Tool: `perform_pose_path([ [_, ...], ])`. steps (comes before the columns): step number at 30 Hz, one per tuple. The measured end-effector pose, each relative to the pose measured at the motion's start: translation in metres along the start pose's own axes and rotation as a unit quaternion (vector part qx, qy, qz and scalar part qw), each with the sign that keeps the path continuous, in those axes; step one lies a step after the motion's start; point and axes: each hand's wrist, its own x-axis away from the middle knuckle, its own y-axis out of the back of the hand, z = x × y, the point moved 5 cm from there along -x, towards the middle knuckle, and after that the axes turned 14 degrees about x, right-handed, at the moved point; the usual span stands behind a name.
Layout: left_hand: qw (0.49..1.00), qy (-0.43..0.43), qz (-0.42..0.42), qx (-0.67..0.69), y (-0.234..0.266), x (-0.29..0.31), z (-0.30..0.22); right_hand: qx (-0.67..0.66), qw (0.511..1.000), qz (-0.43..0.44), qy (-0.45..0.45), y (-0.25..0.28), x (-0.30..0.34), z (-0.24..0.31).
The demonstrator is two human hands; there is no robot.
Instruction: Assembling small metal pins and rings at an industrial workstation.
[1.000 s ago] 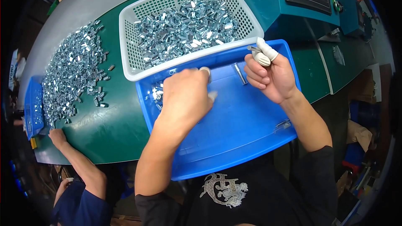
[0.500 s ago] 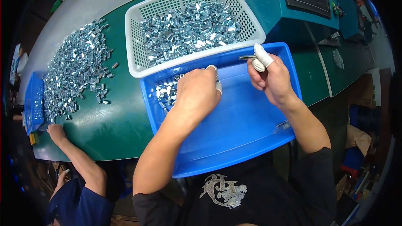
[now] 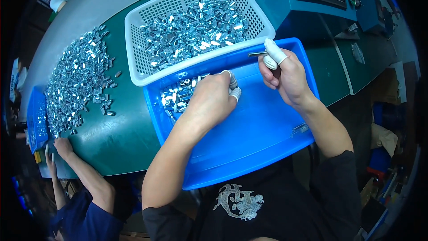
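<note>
My left hand, with white finger cots on thumb and finger, reaches over the left side of the blue bin. Its fingers are drawn together; whatever sits between them is hidden. Beside it, small silvery metal hex sleeves lie in the bin's left corner. My right hand, also in finger cots, is raised over the bin's right side. Its thumb and finger pinch a slim metal rod, whose end points left.
Behind the bin stands a white perforated basket full of similar sleeves. A big loose pile covers the green table's left side, next to a blue basket. A co-worker's hand touches that pile. A teal machine stands at back right.
The view has shifted slightly. My left hand's fingertips have moved a little away from the sleeves. My right hand keeps its grip on the rod. The co-worker's other hand has come up.
</note>
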Motion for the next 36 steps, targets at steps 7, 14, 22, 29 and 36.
perform_pose_path([
  [7,0.965,0.014,0.196,0.173,-0.030,0.010,-0.024,-0.028,0.999,-0.028,0.017,0.008,0.001,0.007],
  [14,0.971,0.030,0.058,0.231,-0.011,0.003,-0.017,-0.034,0.999,-0.025,0.035,0.008,-0.001,0.007],
  [22,0.919,-0.053,-0.127,0.370,0.020,0.001,-0.016,0.015,0.999,-0.036,0.031,0.008,0.001,0.004],
  [29,0.922,-0.079,-0.156,0.345,0.023,0.004,-0.015,0.116,0.991,-0.020,0.064,-0.007,0.005,0.004],
  [36,0.935,-0.102,-0.179,0.288,0.031,0.005,-0.021,0.096,0.992,-0.029,0.073,0.003,0.005,0.007],
])
